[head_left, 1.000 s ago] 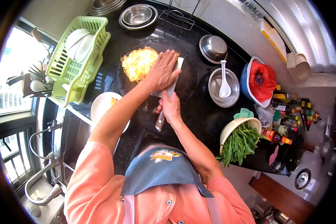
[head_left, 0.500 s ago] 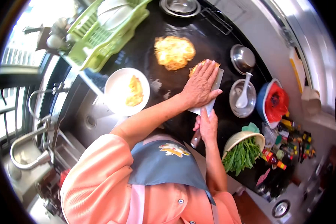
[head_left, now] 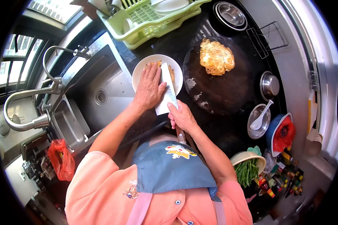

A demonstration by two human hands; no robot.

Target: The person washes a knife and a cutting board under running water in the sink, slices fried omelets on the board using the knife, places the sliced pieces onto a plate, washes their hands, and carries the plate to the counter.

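Note:
Over a white plate (head_left: 179, 77), my left hand (head_left: 148, 88) lies flat with fingers stretched out, against fried egg (head_left: 159, 63) beside the blade of a cleaver (head_left: 165, 98). My right hand (head_left: 183, 116) is closed around the cleaver where handle and blade meet. More egg shows at the plate's right side, past the blade; my left hand hides part of the food. A large browned fried egg (head_left: 217, 58) rests on a round dark chopping board (head_left: 223, 92) to the right.
Left of the plate is a steel sink (head_left: 97, 78) with a tap (head_left: 26, 123). A green dish rack (head_left: 146, 28) stands behind. On the right are a steel bowl (head_left: 269, 85), a bowl with a white spoon (head_left: 260, 119), and a basket of green vegetables (head_left: 247, 172).
Both hands have moved left from the chopping board to the plate, carrying the cleaver and the cut egg. The large fried egg stays on the board. The view has shifted too.

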